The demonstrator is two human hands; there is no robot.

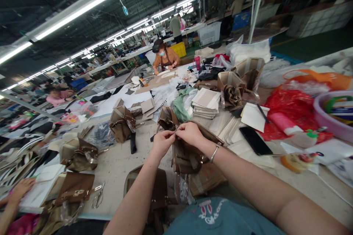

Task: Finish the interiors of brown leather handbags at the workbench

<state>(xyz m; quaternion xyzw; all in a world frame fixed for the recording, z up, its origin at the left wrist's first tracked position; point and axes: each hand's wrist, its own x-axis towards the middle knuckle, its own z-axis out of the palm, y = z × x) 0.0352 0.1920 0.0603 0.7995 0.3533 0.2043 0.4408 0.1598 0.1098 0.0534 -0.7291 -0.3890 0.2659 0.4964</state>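
Observation:
A brown handbag (186, 156) stands in front of me at the near side of the table, partly hidden by my arms. My left hand (162, 143) pinches its upper edge with thumb and fingertips. Right beside it, my right hand (190, 133) grips the same edge, fingers pressed together; a bracelet (215, 152) circles that wrist. Whatever small part lies between the fingertips is too small to make out. Clear plastic wrapping (182, 189) hangs below the bag. Another brown bag (161, 185) sits under my left forearm.
More brown bags (121, 123) stand around the table. Nearby are stacked boards (206, 102), a black phone (256, 141), scissors (98, 195), a glue bottle (305, 137) and a purple basin (321, 117). A co-worker's hand (23, 189) is at lower left; another person (166, 58) works across the table.

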